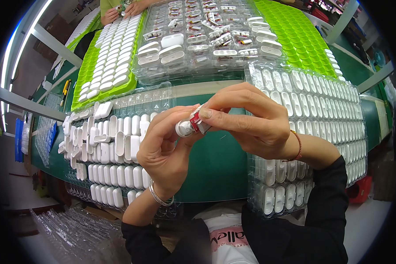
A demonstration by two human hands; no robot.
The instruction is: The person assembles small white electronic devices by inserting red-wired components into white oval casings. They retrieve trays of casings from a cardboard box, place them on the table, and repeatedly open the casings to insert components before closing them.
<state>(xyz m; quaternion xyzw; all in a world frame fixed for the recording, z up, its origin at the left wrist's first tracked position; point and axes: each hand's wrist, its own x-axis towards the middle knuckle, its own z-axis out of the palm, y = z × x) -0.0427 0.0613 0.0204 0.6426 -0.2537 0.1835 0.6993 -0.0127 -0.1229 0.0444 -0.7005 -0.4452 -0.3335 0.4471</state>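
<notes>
Over the middle of the green table my two hands meet at a small white earbud-case insert [184, 128] with a red and silver component [199, 124] on it. My left hand [163, 143] pinches the insert between thumb and fingers. The thumb and fingertips of my right hand [262, 125] are closed on the red and silver part from the other side. My fingers cover much of the assembly, so how its pieces join cannot be seen. Below the left hand lies a clear tray [163, 93] of white case shells [124, 176].
On the right, stacked clear trays [255, 193] hold rows of white case parts. A tray of inserts with red components [193, 28] stands at the back, between green trays [295, 37]. At the far left another person's hands [123, 12] work over white cases [114, 55].
</notes>
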